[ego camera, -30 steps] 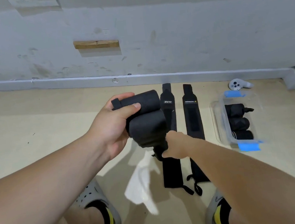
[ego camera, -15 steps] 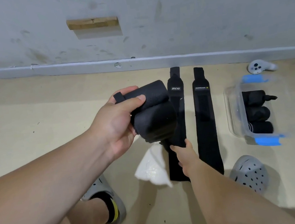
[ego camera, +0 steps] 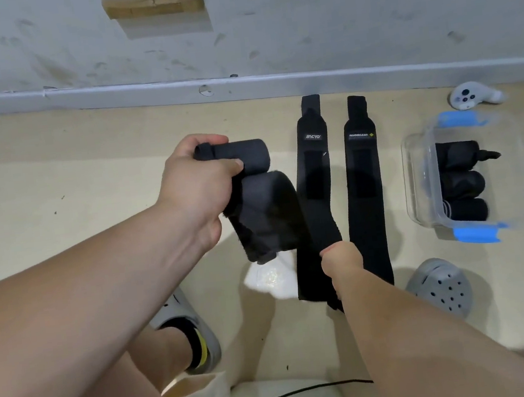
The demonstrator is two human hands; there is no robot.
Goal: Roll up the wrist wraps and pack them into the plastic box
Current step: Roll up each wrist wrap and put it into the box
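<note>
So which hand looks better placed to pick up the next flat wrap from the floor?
Right. The right hand seems to pinch the near end of the left flat wrap, while the left hand is full, gripping rolled wraps.

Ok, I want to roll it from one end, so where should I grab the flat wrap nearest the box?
Probably its near end, pinched from above on your side: the wrap lies flat and straight, running away toward the wall, and its far end narrows to a tab.
</note>
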